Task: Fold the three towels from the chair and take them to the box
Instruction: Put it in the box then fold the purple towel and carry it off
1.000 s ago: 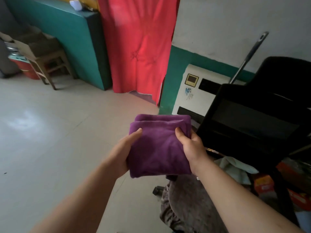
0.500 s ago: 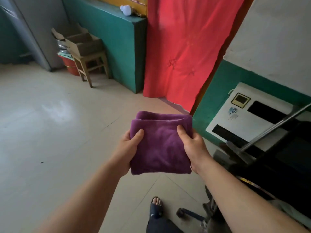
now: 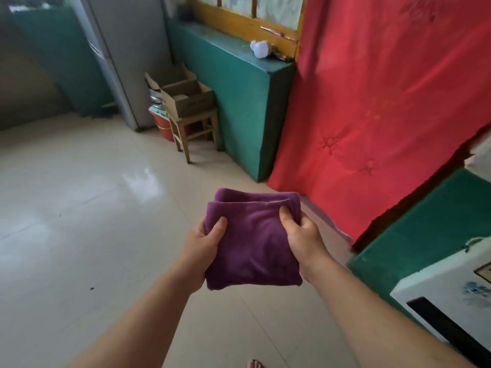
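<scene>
A folded purple towel [image 3: 252, 240] is held in front of me over the tiled floor. My left hand [image 3: 202, 245] grips its left edge with the thumb on top. My right hand [image 3: 303, 237] grips its right edge, thumb pressed into the cloth. An open cardboard box [image 3: 186, 98] sits on a small wooden stool [image 3: 194, 130] ahead, against the green low wall. The chair is out of view.
A red curtain [image 3: 385, 102] hangs at the right. A green low wall [image 3: 239, 102] runs behind the stool. A red bucket [image 3: 163, 126] stands beside the stool, near a grey fridge [image 3: 127, 54]. A white appliance [image 3: 451, 296] is at the lower right. Pale tiled floor [image 3: 79, 208] spreads to the left.
My view has swung left, away from the black chair. The box on the stool has come closer and more central. Both hands keep the same hold on the folded towel.
</scene>
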